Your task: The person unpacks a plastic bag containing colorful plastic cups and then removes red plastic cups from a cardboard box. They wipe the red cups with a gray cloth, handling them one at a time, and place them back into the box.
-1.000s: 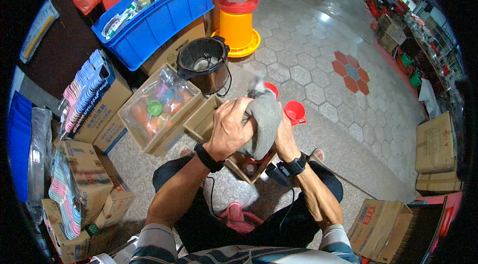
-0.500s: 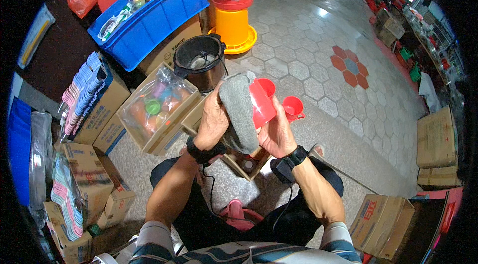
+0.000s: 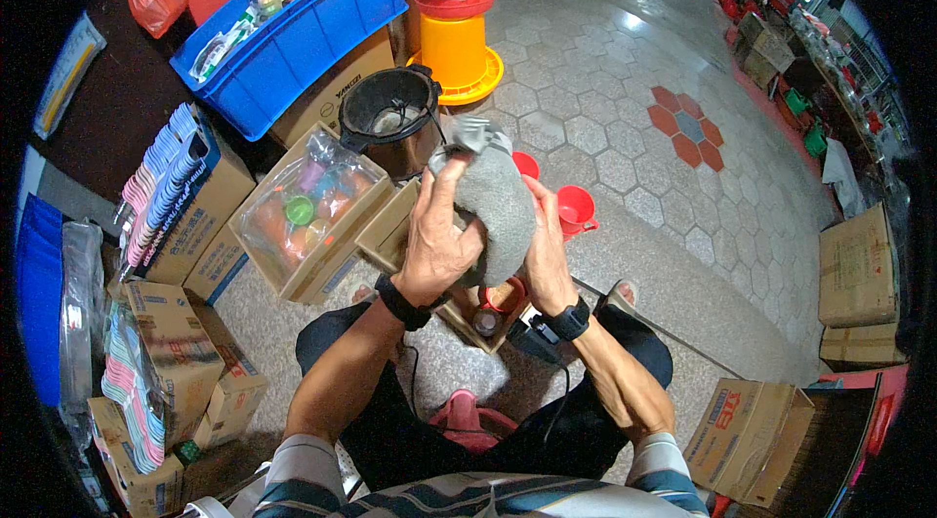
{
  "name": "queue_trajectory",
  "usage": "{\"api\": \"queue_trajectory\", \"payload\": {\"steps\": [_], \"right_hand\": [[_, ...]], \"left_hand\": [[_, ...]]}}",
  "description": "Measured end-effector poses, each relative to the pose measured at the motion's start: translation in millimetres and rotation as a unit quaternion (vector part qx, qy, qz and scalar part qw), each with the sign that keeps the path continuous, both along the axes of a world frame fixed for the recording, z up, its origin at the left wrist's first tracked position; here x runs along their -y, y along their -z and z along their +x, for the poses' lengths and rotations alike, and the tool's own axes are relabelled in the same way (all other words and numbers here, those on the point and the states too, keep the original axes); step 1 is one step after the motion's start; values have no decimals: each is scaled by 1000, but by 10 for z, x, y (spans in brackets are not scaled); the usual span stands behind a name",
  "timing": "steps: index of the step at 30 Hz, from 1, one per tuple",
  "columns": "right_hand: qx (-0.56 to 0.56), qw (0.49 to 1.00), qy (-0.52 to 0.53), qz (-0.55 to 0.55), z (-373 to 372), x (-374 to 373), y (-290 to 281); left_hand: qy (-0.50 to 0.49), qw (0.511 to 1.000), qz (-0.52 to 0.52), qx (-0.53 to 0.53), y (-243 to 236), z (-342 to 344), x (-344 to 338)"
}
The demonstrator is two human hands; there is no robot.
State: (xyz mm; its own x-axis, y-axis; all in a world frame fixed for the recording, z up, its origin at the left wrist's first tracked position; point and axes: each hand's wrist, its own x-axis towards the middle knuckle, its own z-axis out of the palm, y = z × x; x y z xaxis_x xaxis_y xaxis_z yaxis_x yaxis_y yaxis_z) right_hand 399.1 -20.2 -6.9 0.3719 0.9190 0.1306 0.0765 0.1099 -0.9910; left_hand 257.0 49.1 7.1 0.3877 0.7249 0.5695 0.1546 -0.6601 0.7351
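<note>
I hold a grey cloth bundle upright between both hands in front of me. My left hand wraps its near left side, fingers spread over the fabric. My right hand presses flat against its right side. The top of the bundle is bunched into a crumpled knot. Under it sits an open brown cardboard box with a red cup inside. Both wrists wear dark bands.
A black pot stands just beyond the bundle, a box of colourful plastic items to its left. Two red cups sit on the tiled floor. A blue crate, an orange and white feeder and cardboard cartons surround me.
The grey bundle has been lifted and turned upright, and now covers the red cup that showed beside it. My left hand shifted lower on its side.
</note>
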Motion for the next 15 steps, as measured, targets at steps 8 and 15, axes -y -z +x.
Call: {"api": "queue_trajectory", "payload": {"steps": [8,15], "right_hand": [[53,998,-27,22,-8,86,-81],[110,993,35,21,159,19,-174]], "left_hand": [[-22,993,-86,77,53,-104,-212],[58,837,-449,308,0,-383,-320]]}}
